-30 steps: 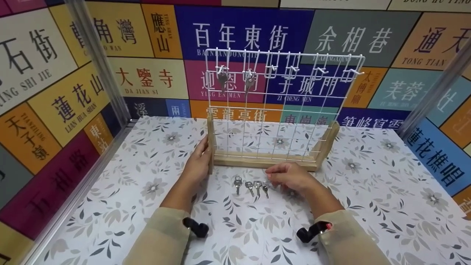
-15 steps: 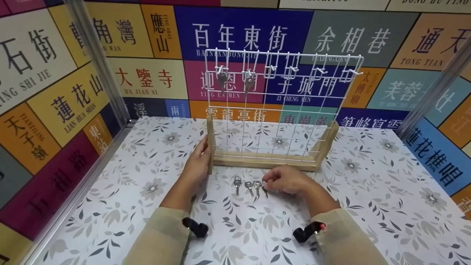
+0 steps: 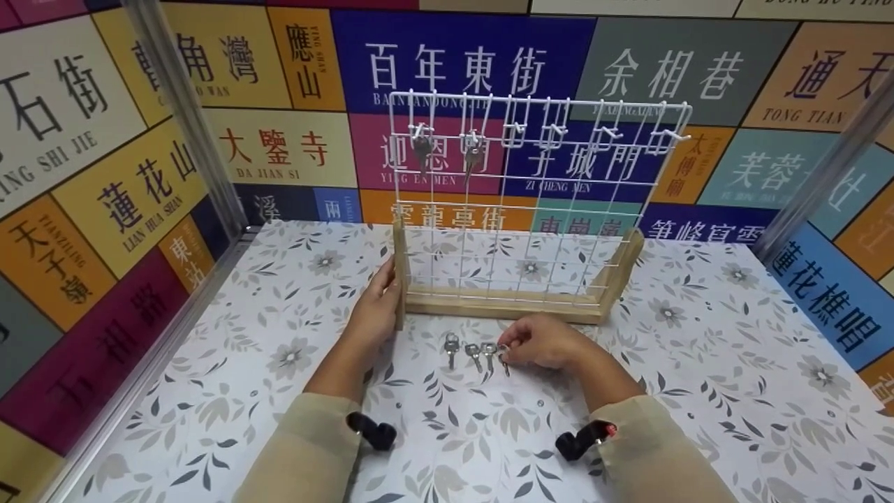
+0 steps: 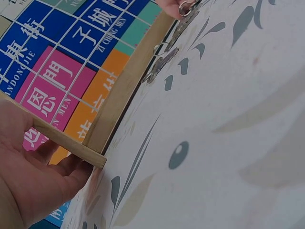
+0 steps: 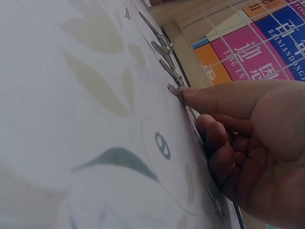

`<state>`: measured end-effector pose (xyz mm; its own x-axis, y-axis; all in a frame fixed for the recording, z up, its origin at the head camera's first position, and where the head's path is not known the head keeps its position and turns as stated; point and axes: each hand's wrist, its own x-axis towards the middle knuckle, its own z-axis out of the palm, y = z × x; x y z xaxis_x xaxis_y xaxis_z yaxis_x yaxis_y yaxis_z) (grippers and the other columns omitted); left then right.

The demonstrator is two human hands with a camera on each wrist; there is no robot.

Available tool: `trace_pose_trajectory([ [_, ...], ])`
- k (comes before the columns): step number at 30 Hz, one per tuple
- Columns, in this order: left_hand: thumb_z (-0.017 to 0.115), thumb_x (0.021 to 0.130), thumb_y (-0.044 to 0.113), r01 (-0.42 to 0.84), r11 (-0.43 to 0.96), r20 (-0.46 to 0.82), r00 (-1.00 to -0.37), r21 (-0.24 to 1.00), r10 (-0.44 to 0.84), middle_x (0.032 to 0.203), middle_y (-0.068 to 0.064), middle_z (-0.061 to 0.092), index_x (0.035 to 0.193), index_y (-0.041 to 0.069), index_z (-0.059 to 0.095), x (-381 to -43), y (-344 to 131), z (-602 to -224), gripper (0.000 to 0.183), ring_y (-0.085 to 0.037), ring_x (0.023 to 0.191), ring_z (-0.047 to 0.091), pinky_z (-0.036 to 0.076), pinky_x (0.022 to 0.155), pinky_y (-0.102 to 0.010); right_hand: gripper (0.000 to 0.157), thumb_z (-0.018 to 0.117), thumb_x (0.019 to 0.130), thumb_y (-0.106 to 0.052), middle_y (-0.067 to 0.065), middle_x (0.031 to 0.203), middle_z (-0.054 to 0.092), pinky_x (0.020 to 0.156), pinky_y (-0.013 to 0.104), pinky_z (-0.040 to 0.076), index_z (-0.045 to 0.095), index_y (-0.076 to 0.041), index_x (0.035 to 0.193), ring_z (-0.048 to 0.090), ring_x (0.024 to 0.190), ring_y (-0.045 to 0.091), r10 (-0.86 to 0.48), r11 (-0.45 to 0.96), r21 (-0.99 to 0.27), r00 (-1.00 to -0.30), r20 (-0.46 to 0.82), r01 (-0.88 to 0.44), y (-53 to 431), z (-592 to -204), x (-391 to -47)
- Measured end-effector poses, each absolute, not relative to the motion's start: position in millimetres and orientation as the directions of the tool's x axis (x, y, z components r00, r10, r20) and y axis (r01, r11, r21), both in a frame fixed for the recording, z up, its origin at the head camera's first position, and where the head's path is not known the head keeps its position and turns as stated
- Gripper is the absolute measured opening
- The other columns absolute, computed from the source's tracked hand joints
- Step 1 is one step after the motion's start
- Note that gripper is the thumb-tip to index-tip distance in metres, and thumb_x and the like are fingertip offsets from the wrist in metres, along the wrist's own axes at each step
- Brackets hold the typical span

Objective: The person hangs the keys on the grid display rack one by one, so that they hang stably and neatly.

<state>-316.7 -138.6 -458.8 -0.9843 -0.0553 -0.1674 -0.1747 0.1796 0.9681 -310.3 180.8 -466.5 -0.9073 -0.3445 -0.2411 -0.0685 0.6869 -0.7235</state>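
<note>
Both forearms [image 3: 342,367] extend forward, left hand [image 3: 377,307] gripping, right hand [image 3: 546,341] pinching.

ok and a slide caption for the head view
Left hand grips the left upright of a wire rack while the right hand pinches the rightmost key on a floral tabletop.

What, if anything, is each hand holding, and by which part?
The right hand pinches the rightmost loose key at its ring end; the left hand grips the rack by its left wooden upright.

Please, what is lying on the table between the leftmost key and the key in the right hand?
A second key and a third key lie there, as the head view shows.
</note>
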Motion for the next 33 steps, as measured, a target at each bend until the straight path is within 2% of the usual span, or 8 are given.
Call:
trace_pose_trajectory([
  [4,0.042,0.114,0.053,-0.182,0.165,-0.175,-0.983,0.969,-0.055,0.176,0.02,0.028,0.156,0.069,0.028,-315.8,-138.2,-457.9,0.048,-0.02,0.168,0.021,0.017,0.137,-0.056,0.014,0.086,0.089,-0.017,-0.002,0.09,0.07,0.065,0.026,0.048,0.081,-0.016,0.102,0.059,0.075,0.012,-0.334,0.686,-0.723,-0.916,-0.222,-0.075,181.7,-466.5,-310.1],
  [11,0.043,0.114,0.052,-0.126,0.135,-0.123,-0.992,0.983,-0.028,0.176,0.012,0.031,0.161,0.062,0.028,-314.2,-137.4,-459.5,0.051,-0.024,0.164,0.03,0.025,0.135,-0.054,0.009,0.082,0.094,-0.024,-0.003,0.086,0.073,0.064,0.027,0.048,0.083,-0.019,0.102,0.059,0.073,0.012,-0.365,0.697,-0.702,-0.915,-0.173,-0.145,183.9,-466.4,-309.4],
  [16,0.043,0.114,0.052,-0.127,0.129,-0.124,-0.992,0.983,-0.03,0.177,0.012,0.03,0.161,0.061,0.027,-315.1,-137.6,-460.4,0.051,-0.024,0.165,0.028,0.023,0.135,-0.053,0.008,0.083,0.094,-0.031,-0.005,0.079,0.069,0.054,0.026,0.044,0.084,-0.024,0.099,0.054,0.063,0.01,-0.337,0.691,-0.716,-0.922,-0.191,-0.104,184.8,-465.5,-309.0],
  [19,0.042,0.114,0.052,-0.134,0.125,-0.131,-0.991,0.983,-0.032,0.177,0.014,0.029,0.161,0.062,0.027,-315.7,-137.9,-461.1,0.05,-0.024,0.165,0.027,0.023,0.135,-0.054,0.011,0.082,0.095,-0.032,-0.006,0.08,0.071,0.052,0.026,0.043,0.085,-0.023,0.101,0.054,0.062,0.011,-0.335,0.664,-0.741,-0.925,-0.18,-0.096,188.2,-464.7,-310.5],
  [23,0.042,0.114,0.051,-0.14,0.116,-0.137,-0.99,0.983,-0.03,0.177,0.015,0.028,0.16,0.063,0.028,-316.4,-138.0,-461.3,0.05,-0.024,0.165,0.028,0.024,0.135,-0.054,0.019,0.08,0.098,-0.031,-0.005,0.087,0.076,0.062,0.027,0.05,0.084,-0.015,0.107,0.062,0.073,0.012,-0.345,0.589,-0.804,-0.925,-0.161,-0.08,191.5,-464.6,-313.7],
  [28,0.042,0.114,0.052,-0.149,0.112,-0.147,-0.989,0.982,-0.031,0.176,0.017,0.028,0.158,0.066,0.028,-317.0,-137.4,-460.6,0.049,-0.023,0.165,0.027,0.024,0.135,-0.053,0.026,0.08,0.097,-0.031,-0.004,0.09,0.077,0.074,0.028,0.055,0.082,-0.01,0.113,0.068,0.082,0.012,-0.308,0.464,-0.885,-0.931,-0.196,0.033,192.1,-460.4,-315.3],
  [33,0.043,0.114,0.051,-0.149,0.129,-0.145,-0.989,0.98,-0.036,0.177,0.016,0.028,0.159,0.065,0.028,-316.3,-137.9,-461.1,0.049,-0.023,0.166,0.025,0.022,0.136,-0.054,0.025,0.08,0.098,-0.022,-0.002,0.094,0.077,0.079,0.027,0.061,0.078,-0.005,0.117,0.07,0.085,0.013,-0.312,0.261,-0.956,-0.926,-0.212,0.131,191.5,-444.4,-310.2],
])
